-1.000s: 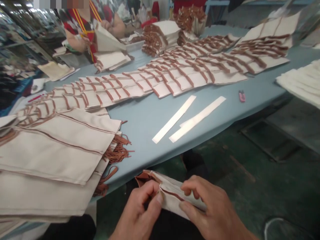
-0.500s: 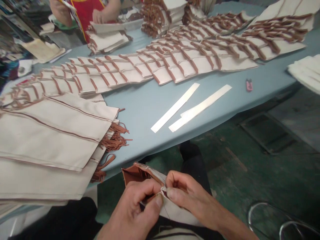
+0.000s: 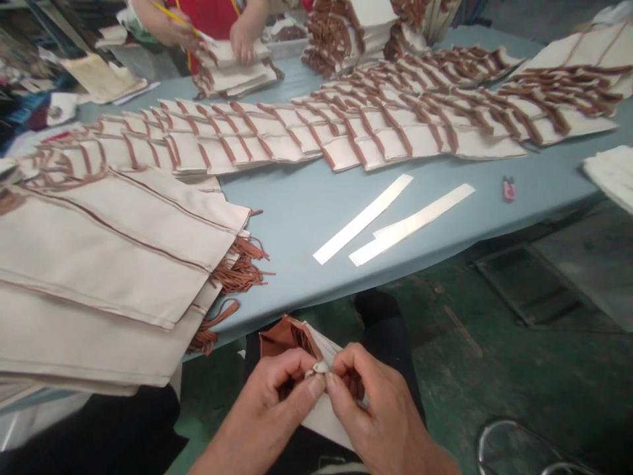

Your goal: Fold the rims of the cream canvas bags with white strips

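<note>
Over my lap, below the table's front edge, I hold a cream fabric piece with brown lining [image 3: 285,338], probably a bag; its far end gapes and shows the brown inside. My left hand [image 3: 277,402] pinches its edge between thumb and forefinger. Right beside it, my right hand [image 3: 366,396] is closed on the same edge, thumb and finger pressed together. A small whitish bit of the edge sticks up between the fingertips. The curled fingers hide most of the fabric they grip.
On the blue-covered table [image 3: 277,264] lie pale strips [image 3: 366,218], pink thread snips [image 3: 509,189], a stack of cream panels [image 3: 128,257] with brown cords [image 3: 242,264], and long overlapping rows of brown-edged pieces [image 3: 287,132]. Across it, a person in a red apron [image 3: 212,20] handles more pieces.
My hands stay on the fabric edge, and the right has turned closer against the left. The view has shifted slightly left. Across the table, the person's hands have come down over the pile.
</note>
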{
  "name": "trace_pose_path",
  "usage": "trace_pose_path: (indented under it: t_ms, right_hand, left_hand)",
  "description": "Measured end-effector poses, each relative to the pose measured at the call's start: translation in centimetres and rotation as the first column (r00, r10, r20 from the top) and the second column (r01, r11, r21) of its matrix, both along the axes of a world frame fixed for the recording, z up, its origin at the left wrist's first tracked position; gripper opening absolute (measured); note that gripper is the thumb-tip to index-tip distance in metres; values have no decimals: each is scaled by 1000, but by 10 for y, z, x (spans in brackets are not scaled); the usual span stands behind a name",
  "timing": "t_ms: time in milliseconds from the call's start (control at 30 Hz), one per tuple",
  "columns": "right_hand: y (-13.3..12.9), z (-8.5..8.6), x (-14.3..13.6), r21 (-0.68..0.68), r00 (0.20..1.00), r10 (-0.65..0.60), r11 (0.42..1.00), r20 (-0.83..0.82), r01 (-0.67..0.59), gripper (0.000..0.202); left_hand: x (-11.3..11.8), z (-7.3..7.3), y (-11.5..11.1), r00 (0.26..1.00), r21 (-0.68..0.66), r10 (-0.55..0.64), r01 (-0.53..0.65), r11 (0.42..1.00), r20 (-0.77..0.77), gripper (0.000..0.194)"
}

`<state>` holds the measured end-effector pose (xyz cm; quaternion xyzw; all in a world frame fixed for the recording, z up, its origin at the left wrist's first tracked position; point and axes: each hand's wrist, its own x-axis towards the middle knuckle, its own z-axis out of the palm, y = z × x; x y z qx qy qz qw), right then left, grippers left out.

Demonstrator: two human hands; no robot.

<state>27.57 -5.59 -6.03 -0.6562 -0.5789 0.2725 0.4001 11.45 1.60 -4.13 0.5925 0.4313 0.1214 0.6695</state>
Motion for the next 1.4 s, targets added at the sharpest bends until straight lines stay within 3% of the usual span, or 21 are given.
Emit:
trace_pose_path:
  t_ms: [133, 267, 433, 500, 600, 700, 800, 900, 1000, 1100, 1167, 1267, 1400]
  right_hand:
    - [0, -4, -11, 19, 1000, -4, 1000, 12, 3, 19]
    - [0, -8, -20, -46, 999, -35, 998, 16, 35, 14]
    - [2, -17, -29, -168, 1000, -6, 986, -17, 3, 31]
    - [2, -23, -37, -166, 998, -10, 986, -67, -1, 31]
    - [3, -30, -48, -86, 987, -1, 996, -160, -13, 27]
    - [4, -33, -52, -4, 974, 31, 999, -225, -32, 24]
    - [5, -28, -43, 99, 976, 81, 993, -201, -62, 19]
    - [7, -20, -29, 206, 986, 106, 976, -131, -77, 12]
    - [8, -13, -20, 251, 990, 113, 964, -88, -87, 13]
    - [5, -13, -17, 223, 992, 71, 974, -104, -46, 12]
    - [4, -16, -15, 198, 993, 41, 980, -112, -18, 12]
    - [2, -25, -10, 173, 995, 38, 985, -89, -22, 14]
    - [-2, -36, 5, 84, 990, 87, 993, -109, -78, 13]
  left_hand:
    - [-8, -1, -1, 1000, 48, 1, -1, 999, 10, 35]
    - [-11, -5, -6, 997, 164, 80, -80, 983, 6, 37]
    - [-14, -21, -17, 981, 430, 190, -184, 884, 31, 29]
    - [-13, -31, -22, 946, 351, 319, -316, 882, 51, 34]
    - [-12, -44, -28, 836, 12, 542, -545, 838, 85, 44]
    - [-11, -48, -30, 780, -204, 616, -589, 782, 110, 48]
    - [-14, -41, -25, 826, -188, 545, -517, 835, 147, 48]
    - [-21, -28, -20, 910, 59, 397, -406, 912, 116, 49]
    - [-33, -21, -18, 944, 374, 329, -293, 880, -34, 43]
    - [-40, -18, -15, 949, 541, 298, -201, 817, -98, 29]
    - [-35, -16, -10, 973, 552, 216, -136, 823, -82, 25]
    - [-16, -12, -2, 997, 463, 70, -43, 885, -40, 30]
    - [2, -17, 1, 999, 392, 26, -10, 920, -36, 37]
